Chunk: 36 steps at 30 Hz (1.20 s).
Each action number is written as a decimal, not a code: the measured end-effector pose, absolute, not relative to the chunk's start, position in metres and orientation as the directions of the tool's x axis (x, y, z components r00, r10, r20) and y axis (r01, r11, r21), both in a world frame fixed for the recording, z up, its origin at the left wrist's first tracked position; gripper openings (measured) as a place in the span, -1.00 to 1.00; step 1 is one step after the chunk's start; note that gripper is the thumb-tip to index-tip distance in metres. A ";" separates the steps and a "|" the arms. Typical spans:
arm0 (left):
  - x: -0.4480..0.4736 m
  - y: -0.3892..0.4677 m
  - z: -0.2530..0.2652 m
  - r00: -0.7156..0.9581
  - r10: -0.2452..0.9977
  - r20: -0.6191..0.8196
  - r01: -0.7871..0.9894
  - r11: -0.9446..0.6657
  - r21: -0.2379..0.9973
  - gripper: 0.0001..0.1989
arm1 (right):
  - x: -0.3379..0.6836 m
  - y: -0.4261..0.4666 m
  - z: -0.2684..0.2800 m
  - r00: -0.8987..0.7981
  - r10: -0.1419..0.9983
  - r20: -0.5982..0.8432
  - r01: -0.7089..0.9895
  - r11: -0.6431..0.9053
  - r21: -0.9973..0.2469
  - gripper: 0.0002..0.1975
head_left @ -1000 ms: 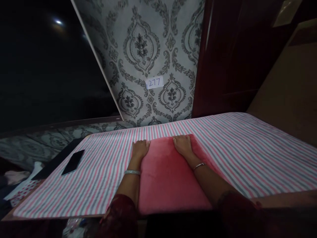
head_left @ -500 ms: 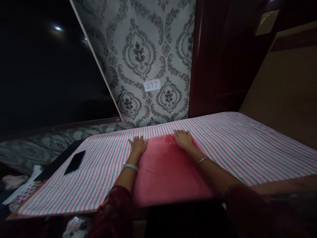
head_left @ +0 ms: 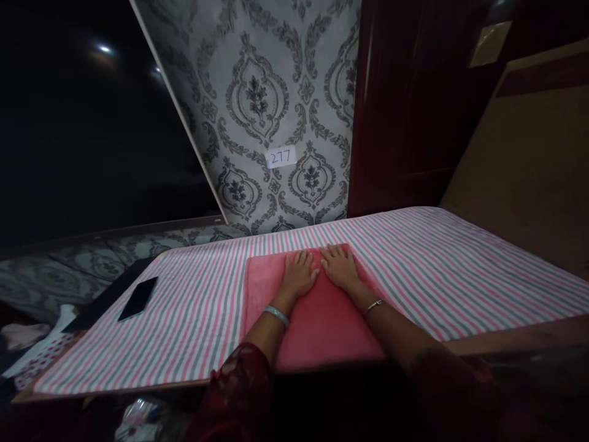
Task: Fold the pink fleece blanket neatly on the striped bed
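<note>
A pink-red cloth (head_left: 322, 331), plush-looking and roughly rectangular, lies flat on the striped table cover (head_left: 193, 319). Flat on the cloth's far half rests my left hand (head_left: 300, 273), fingers stretched forward and thumb out to the right. Close beside it, my right hand (head_left: 339, 265) presses palm down near the far right corner, its fingers spread. Neither hand grips anything. The cloth's right side is partly hidden under my right forearm, and its near edge is dark and blurred.
A black phone (head_left: 138, 299) lies on the cover at the left. Behind the table are a patterned wall with a paper marked 277 (head_left: 281, 156), a large dark screen (head_left: 92, 123) and a brown board (head_left: 529, 159). Below the front edge sits a clear plastic bag (head_left: 138, 420).
My left hand has moved right, from the cloth's left edge onto its upper middle, uncovering the left corner. My right hand stays near the far right corner, its fingers now flatter.
</note>
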State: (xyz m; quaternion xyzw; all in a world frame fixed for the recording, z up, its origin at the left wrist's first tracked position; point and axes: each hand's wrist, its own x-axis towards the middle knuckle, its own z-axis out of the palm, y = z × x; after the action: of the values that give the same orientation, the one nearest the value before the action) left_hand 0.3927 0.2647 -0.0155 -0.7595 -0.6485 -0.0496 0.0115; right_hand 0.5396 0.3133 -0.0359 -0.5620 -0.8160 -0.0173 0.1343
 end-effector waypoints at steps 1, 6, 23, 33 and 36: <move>0.389 0.264 -0.016 0.158 0.982 0.100 0.986 -0.163 0.039 -0.37 | 0.540 0.314 -0.039 -0.335 0.906 0.257 0.920 0.374 -0.120 -0.48; 0.346 0.257 -0.005 0.000 0.998 0.059 1.000 0.000 -0.003 -0.36 | 0.541 0.314 -0.045 -0.326 0.900 0.291 0.913 0.380 -0.152 -0.48; 0.313 0.241 0.015 -0.223 0.966 0.131 0.974 0.225 0.000 -0.33 | 0.510 0.298 0.004 -0.403 0.899 0.174 0.875 0.434 -0.216 -0.43; 0.332 0.241 -0.023 -0.109 0.971 0.214 0.990 0.126 -0.067 -0.40 | 0.492 0.300 -0.027 -0.572 0.797 0.193 0.773 0.603 -0.198 -0.44; 0.330 0.243 -0.023 -0.111 0.971 0.213 0.991 0.124 -0.049 -0.40 | 0.522 0.316 -0.027 -0.478 0.859 0.181 0.844 0.507 -0.176 -0.43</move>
State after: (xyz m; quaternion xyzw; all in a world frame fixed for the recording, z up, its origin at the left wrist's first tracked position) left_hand 0.3302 0.2430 -0.0230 -0.6597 -0.7434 -0.0526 0.0965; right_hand 0.5220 0.3165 -0.0271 -0.4957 -0.8592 0.0313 0.1231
